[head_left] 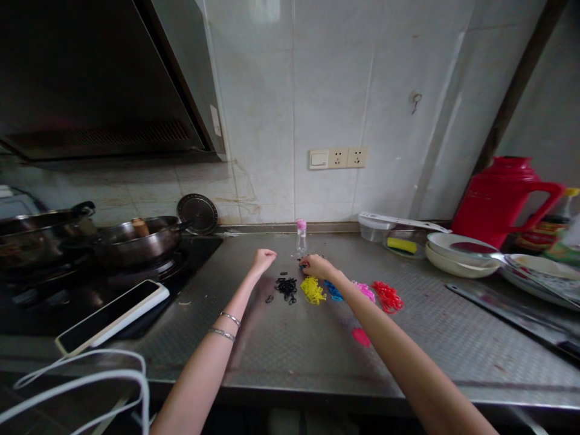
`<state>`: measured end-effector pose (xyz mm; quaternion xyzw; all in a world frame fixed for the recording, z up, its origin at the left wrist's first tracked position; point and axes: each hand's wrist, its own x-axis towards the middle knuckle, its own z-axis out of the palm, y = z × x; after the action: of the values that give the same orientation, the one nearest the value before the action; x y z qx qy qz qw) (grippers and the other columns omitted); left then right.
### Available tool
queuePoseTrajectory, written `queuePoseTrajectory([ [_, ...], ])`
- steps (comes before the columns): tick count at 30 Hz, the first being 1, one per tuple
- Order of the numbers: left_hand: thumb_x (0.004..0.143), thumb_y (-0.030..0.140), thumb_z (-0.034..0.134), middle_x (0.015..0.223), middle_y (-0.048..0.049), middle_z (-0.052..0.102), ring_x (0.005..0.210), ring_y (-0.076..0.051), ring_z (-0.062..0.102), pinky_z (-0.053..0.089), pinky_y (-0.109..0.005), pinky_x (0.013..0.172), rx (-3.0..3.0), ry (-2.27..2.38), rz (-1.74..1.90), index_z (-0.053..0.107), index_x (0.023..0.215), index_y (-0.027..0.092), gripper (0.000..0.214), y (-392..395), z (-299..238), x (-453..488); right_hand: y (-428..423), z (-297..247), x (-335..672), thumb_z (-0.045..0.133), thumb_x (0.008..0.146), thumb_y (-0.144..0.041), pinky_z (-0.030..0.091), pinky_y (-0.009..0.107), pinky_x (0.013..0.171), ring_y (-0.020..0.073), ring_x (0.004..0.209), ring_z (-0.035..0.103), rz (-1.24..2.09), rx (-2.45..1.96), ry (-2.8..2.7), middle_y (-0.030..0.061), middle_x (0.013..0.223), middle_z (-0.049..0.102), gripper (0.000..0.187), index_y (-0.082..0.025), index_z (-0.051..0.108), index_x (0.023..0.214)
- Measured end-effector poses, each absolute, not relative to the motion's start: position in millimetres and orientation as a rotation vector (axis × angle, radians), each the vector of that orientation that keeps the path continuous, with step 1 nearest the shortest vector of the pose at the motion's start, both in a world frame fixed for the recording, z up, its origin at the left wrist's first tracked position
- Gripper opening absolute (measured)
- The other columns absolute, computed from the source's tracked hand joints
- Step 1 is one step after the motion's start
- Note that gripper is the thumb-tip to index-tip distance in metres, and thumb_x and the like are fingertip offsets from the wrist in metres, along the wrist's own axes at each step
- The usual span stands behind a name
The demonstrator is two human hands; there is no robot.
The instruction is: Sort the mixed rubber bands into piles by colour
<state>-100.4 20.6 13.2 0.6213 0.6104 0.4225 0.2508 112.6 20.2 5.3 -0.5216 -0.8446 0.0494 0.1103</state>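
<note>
My left hand [263, 261] hovers above the counter with its fingers curled together; what they hold, if anything, does not show. On the counter's far part, my right hand [317, 266] bends down with fingertips pinched by a few tiny dark pieces. Just behind it stands a small clear bottle [301, 243] with a pink cap. Small loop-like pieces lie sorted by colour in front: a black pile [287, 289], a yellow pile [312, 290], a blue pile [333, 291], a pink pile [364, 291] and a red pile [388, 296]. My right forearm partly covers the blue and pink ones.
Left is a stove with a pan [136, 241], a white-edged phone-like device [113, 317] and a white cable [136, 374]. On the right are a knife [507, 314], stacked bowls [460, 263], a yellow sponge [402, 245] and a red thermos [492, 202]. A pink-red disc [361, 336] lies near the front.
</note>
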Motion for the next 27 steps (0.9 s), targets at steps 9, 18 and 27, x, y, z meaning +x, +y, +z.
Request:
queuePoseTrajectory([
  [9, 0.066, 0.009, 0.05, 0.071, -0.0082, 0.067, 0.067, -0.014, 0.059, 0.044, -0.022, 0.064, 1.691, 1.631, 1.148, 0.069, 0.079, 0.008, 0.023, 20.1, 9.4, -98.6, 16.5, 13.1, 102.8, 0.05, 0.071, -0.026, 0.043, 0.022, 0.065, 0.0174, 0.083, 0.06, 0.046, -1.592, -2.545, 0.0027, 0.095, 0.065, 0.029, -0.028, 0.064, 0.096],
  [18, 0.065, 0.01, 0.051, 0.071, -0.0077, 0.067, 0.068, -0.014, 0.059, 0.043, -0.023, 0.064, 1.713, 1.618, 1.144, 0.069, 0.077, 0.01, 0.022, 21.0, 6.6, -99.8, 5.9, 20.1, 100.6, 0.048, 0.073, -0.025, 0.044, 0.025, 0.066, 0.019, 0.081, 0.061, -0.011, -1.745, -2.485, 0.0068, 0.093, 0.065, 0.024, -0.024, 0.065, 0.09],
  [27, 0.065, 0.011, 0.051, 0.07, -0.0075, 0.067, 0.068, -0.015, 0.059, 0.043, -0.023, 0.063, 1.704, 1.631, 1.145, 0.069, 0.075, 0.011, 0.022, 22.4, 3.9, -98.9, 6.3, 14.9, 105.1, 0.048, 0.074, -0.025, 0.042, 0.023, 0.068, 0.0181, 0.084, 0.06, -0.002, -1.744, -2.45, 0.0059, 0.095, 0.065, 0.028, -0.026, 0.064, 0.097],
])
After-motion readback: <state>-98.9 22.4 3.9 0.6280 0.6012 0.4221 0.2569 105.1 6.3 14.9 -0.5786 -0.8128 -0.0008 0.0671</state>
